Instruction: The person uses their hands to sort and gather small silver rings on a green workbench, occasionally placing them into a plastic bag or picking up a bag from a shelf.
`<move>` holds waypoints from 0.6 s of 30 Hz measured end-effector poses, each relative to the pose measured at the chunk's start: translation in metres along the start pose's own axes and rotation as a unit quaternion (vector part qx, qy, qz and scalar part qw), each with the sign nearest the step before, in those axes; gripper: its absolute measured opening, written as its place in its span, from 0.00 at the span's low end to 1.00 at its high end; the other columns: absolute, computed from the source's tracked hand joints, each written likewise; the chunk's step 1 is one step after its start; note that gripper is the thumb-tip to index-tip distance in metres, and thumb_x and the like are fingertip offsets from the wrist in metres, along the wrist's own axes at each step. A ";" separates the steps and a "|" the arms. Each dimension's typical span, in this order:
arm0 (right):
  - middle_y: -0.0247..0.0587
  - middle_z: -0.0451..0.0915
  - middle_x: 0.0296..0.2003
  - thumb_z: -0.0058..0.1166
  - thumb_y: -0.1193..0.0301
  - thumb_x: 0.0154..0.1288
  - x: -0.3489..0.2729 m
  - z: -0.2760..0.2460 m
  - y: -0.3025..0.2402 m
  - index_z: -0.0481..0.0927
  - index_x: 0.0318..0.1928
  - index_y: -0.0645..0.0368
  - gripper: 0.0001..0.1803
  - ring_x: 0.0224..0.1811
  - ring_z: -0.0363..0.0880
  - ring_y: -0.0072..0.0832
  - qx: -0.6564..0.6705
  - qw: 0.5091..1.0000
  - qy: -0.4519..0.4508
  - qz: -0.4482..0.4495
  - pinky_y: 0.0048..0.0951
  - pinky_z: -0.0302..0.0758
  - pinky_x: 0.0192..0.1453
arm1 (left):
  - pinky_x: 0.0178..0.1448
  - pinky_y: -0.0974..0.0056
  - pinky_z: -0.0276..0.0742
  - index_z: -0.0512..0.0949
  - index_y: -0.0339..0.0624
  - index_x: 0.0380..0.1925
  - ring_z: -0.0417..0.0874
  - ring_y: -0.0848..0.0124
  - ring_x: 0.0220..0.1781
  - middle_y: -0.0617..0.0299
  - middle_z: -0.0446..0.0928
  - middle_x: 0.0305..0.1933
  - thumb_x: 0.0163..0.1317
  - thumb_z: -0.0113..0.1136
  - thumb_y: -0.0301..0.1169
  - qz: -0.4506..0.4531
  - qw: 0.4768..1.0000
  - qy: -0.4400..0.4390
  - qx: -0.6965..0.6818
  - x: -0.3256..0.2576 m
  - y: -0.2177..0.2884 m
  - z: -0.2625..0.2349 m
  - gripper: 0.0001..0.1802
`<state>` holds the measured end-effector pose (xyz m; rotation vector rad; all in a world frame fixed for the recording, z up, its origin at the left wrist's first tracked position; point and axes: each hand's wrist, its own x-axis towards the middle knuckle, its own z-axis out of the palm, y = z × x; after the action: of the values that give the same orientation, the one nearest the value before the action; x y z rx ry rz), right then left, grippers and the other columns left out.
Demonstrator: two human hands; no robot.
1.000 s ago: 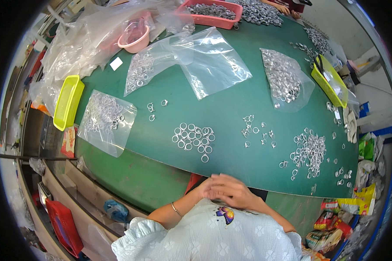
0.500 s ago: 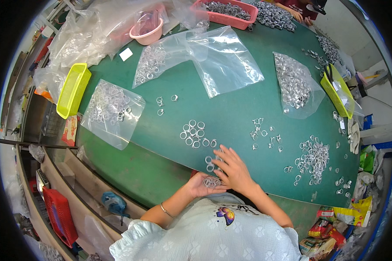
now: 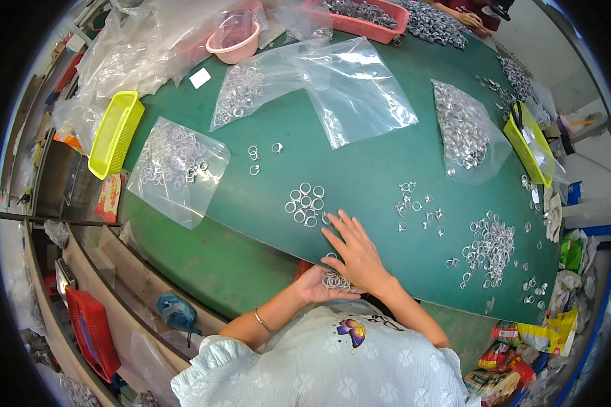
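Observation:
My left hand (image 3: 311, 285) is cupped palm up at the table's front edge, with several silver metal rings (image 3: 335, 281) lying in it. Over the table edge, my right hand (image 3: 361, 258) spreads its fingers, palm down. One ring (image 3: 326, 218) lies at its fingertips, and at least one more shows between the two hands, partly hidden by the fingers. Just beyond, a loose cluster of rings (image 3: 305, 205) rests flat on the green table (image 3: 265, 227).
Ring heaps (image 3: 489, 247) lie to the right. Clear bags of rings (image 3: 176, 163) sit at left, back and right. Yellow-green baskets (image 3: 117, 134) stand at both sides. A pink tray (image 3: 366, 27) is at the back, near another person's hands (image 3: 472, 22).
My right hand has moved from beside the left palm out toward the ring cluster, its fingers spreading. Fewer rings lie between my hands and the cluster. The whole view has shifted slightly.

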<state>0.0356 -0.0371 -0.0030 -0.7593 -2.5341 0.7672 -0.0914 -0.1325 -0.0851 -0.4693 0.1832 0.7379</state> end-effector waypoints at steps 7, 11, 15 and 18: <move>0.47 0.70 0.62 0.63 0.70 0.55 -0.070 0.008 -0.006 0.76 0.54 0.63 0.25 0.70 0.63 0.45 0.060 0.993 -0.070 -0.076 0.50 0.60 0.72 | 0.65 0.39 0.69 0.65 0.40 0.64 0.74 0.48 0.62 0.47 0.72 0.60 0.74 0.35 0.50 -0.019 0.993 -0.091 -0.075 0.001 0.004 -0.039 0.30; 0.48 0.69 0.63 0.62 0.69 0.56 -0.035 -0.001 -0.010 0.76 0.55 0.62 0.25 0.70 0.61 0.45 0.096 0.989 -0.052 -0.102 0.49 0.61 0.71 | 0.65 0.38 0.68 0.66 0.40 0.63 0.73 0.48 0.63 0.47 0.72 0.61 0.73 0.36 0.50 -0.009 0.989 -0.119 -0.087 -0.002 0.003 -0.037 0.30; 0.48 0.66 0.66 0.63 0.69 0.55 0.024 -0.002 -0.011 0.73 0.58 0.63 0.29 0.71 0.60 0.46 0.034 0.994 -0.058 -0.088 0.50 0.62 0.71 | 0.67 0.37 0.66 0.65 0.41 0.64 0.70 0.47 0.66 0.47 0.70 0.64 0.73 0.37 0.49 0.004 0.991 -0.100 0.085 -0.001 0.004 -0.006 0.29; 0.47 0.66 0.66 0.64 0.67 0.54 0.006 0.008 -0.005 0.72 0.59 0.63 0.31 0.71 0.60 0.46 0.010 0.993 -0.095 -0.066 0.49 0.61 0.71 | 0.68 0.37 0.64 0.65 0.41 0.64 0.69 0.46 0.67 0.47 0.68 0.66 0.74 0.34 0.43 0.067 0.971 0.155 0.169 -0.006 -0.002 0.014 0.26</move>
<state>0.0251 -0.0407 -0.0051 -0.5278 -2.7089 0.8539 -0.0942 -0.1309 -0.0704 -0.2458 0.6281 0.7441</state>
